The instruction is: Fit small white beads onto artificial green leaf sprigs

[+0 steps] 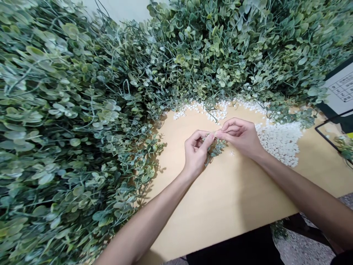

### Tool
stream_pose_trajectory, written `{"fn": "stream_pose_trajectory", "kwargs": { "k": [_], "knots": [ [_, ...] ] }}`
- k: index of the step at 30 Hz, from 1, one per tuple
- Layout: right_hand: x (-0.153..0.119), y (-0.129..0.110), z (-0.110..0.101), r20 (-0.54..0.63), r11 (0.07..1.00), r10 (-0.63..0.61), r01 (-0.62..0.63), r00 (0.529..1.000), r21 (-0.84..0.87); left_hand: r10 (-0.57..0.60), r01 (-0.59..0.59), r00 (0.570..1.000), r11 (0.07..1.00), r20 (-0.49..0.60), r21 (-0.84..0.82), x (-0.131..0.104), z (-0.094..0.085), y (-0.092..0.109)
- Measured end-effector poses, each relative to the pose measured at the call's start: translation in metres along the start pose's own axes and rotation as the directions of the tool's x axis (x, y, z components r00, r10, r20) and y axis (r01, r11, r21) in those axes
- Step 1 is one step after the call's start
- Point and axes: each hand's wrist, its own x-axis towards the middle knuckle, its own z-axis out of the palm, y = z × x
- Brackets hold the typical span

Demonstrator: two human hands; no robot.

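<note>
My left hand [196, 150] is closed, thumb and forefinger pinched together, on a small sprig of green artificial leaves [217, 147] that hangs below the fingers. Fingertip to fingertip with it, my right hand [240, 136] pinches at the sprig's end; whatever sits between its fingers is too small and covered to make out. A small white star-shaped piece [232, 153] lies on the table [209, 206] just below my right hand. Beside my right wrist spreads a pile of small white plastic pieces [281, 141].
Heaped artificial foliage [68, 129] rises along the left and back of the table. More white pieces [190, 109] are scattered at its foot. At the right stand a dark panel with a printed sheet [340, 90] and a black metal bar [327, 137].
</note>
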Motion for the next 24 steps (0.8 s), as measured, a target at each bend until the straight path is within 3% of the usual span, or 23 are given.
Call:
{"fn": "stream_pose_trajectory", "kwargs": {
  "k": [5, 7, 10, 13, 16, 20, 24],
  "knots": [
    [0.004, -0.005, -0.004, 0.002, 0.999, -0.026, 0.026, 1.0, -0.029, 0.018, -0.018, 1.0, 0.999, 0.008, -0.047, -0.001, 0.004, -0.004],
    [0.009, -0.006, -0.012, -0.047, 0.993, -0.083, 0.079, 0.995, -0.088, 0.034, -0.033, 0.999, 0.997, 0.012, -0.077, 0.0, 0.006, -0.005],
    [0.019, -0.001, -0.029, -0.118, 0.884, -0.292, 0.221, 0.949, -0.413, 0.023, -0.022, 1.0, 0.989, 0.003, -0.145, 0.0, 0.009, -0.003],
    [0.028, 0.008, -0.042, 0.064, 0.612, -0.422, 0.336, 0.904, -0.715, -0.031, 0.027, 0.999, 0.978, -0.016, -0.207, 0.001, 0.011, 0.002],
    [0.031, 0.018, -0.044, 0.235, 0.449, -0.386, 0.404, 0.892, -0.797, -0.076, 0.068, 0.997, 0.976, -0.028, -0.208, 0.002, 0.011, 0.004],
    [0.033, 0.022, -0.041, 0.322, 0.338, -0.334, 0.431, 0.886, -0.837, -0.083, 0.074, 0.996, 0.976, -0.038, -0.203, 0.003, 0.01, 0.002],
    [0.033, 0.019, -0.039, 0.327, 0.337, -0.332, 0.435, 0.885, -0.835, -0.078, 0.07, 0.996, 0.979, -0.038, -0.192, 0.003, 0.011, 0.002]
  ]
}}
